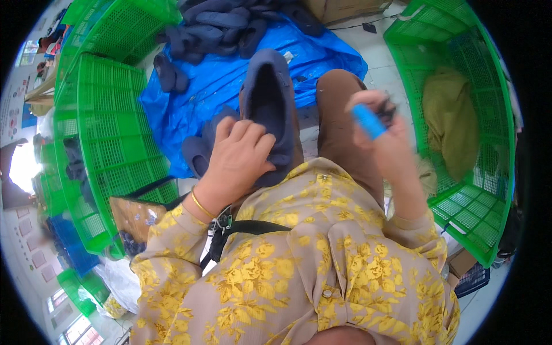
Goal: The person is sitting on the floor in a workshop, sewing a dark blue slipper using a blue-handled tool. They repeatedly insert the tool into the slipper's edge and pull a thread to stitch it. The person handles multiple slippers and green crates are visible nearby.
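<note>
A dark navy slipper (269, 98) lies on the person's lap, opening upward, toe pointing far, its near end under the left hand (238, 158). A blurred blue-handled tool (371, 119) is raised in the right hand (386, 144).

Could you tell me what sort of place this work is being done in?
Probably a footwear workshop or sorting area: dark slippers piled on a blue tarp, green plastic crates around, and the left hand holding one slipper.
</note>
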Motion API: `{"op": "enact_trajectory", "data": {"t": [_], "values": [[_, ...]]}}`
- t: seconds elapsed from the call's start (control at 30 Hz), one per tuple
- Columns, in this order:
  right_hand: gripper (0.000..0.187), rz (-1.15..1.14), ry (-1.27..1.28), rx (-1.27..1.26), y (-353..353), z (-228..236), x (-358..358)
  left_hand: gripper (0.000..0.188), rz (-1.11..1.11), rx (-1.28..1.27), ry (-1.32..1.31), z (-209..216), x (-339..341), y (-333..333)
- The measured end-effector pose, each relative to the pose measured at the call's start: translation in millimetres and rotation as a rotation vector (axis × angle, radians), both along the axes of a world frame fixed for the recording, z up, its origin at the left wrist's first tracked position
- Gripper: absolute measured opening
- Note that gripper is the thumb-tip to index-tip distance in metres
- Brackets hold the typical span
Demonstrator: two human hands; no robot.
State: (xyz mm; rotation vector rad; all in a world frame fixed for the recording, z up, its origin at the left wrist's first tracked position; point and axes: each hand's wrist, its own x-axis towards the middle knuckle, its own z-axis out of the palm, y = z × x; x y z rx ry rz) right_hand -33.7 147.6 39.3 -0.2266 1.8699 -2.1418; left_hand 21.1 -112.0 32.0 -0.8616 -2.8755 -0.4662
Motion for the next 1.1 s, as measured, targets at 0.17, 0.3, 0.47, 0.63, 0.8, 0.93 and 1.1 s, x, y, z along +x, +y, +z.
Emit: {"op": "enact_trajectory", "data": {"t": [0.17, 0.3, 0.47, 0.63, 0.8, 0.93, 1.1], "values": [[0.014, 0.385, 0.112, 0.378, -45.3, -27.0, 10.7, 0.04, 0.254, 0.198, -0.133, -18.5, 22.5, -9.8], [0.021, 0.524, 0.161, 0.461, -57.6, -31.4, 10.4, 0.038, 0.381, 0.347, -0.125, -22.6, 30.1, -3.7], [0.025, 0.482, 0.139, 0.464, -64.2, -34.5, 6.7, 0.027, 0.456, 0.485, -0.302, -29.0, 39.1, -8.8], [0.025, 0.619, 0.195, 0.449, -63.9, -33.6, 4.1, 0.021, 0.615, 0.585, -0.46, -23.3, 46.0, -3.0], [0.023, 0.746, 0.309, 0.488, -54.6, -40.6, 1.8, 0.016, 0.476, 0.513, -0.359, -30.9, 44.2, -0.8], [0.026, 0.778, 0.211, 0.525, -52.6, -30.0, -4.3, 0.016, 0.424, 0.585, -0.412, -32.7, 41.3, -4.0], [0.03, 0.838, 0.22, 0.539, -47.7, -29.2, -8.5, 0.018, 0.386, 0.643, -0.414, -37.6, 38.8, -5.7]]}}
